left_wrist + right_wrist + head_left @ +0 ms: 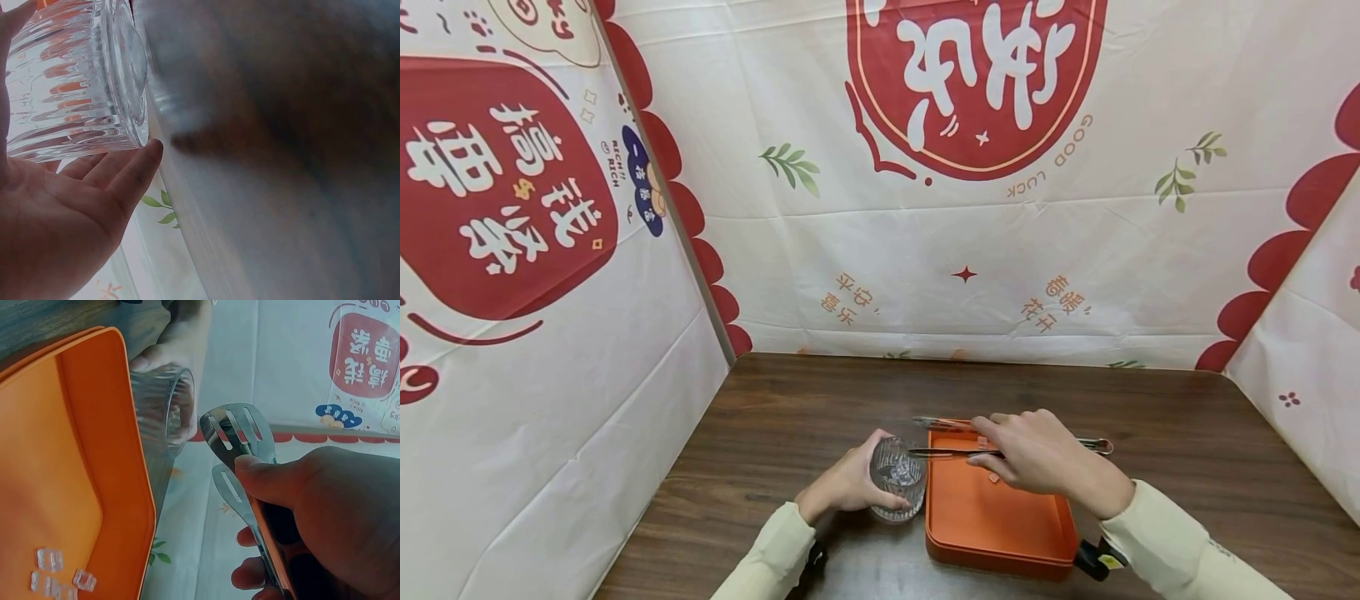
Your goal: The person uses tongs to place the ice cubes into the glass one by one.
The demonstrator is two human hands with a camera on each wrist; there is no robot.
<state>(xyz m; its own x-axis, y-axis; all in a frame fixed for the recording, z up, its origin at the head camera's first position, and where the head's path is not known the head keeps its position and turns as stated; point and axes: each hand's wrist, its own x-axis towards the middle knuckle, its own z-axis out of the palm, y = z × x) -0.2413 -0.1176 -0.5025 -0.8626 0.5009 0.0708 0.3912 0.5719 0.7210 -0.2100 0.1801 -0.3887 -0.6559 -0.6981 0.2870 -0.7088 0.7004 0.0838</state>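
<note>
My left hand [850,479] grips a clear ribbed glass [897,500], thumb on one side and fingers on the other. In the left wrist view, the fingertips reach the base of the glass [75,81]. Clear shapes show inside it, but whether they are cubes or the glass's pattern I cannot tell. Metal tongs [240,434] with slotted ends are held in my right hand [1037,454], above the orange tray [1000,525]. The tong ends stand apart near the glass rim, nothing visible between them. Several small clear cubes [50,559] lie in the tray.
The tray stands just right of the glass on the dark wooden table [760,442]. White printed cloth [775,275] hangs behind the table and at both sides. The tongs' looped end [1103,447] sticks out to the right of my hand.
</note>
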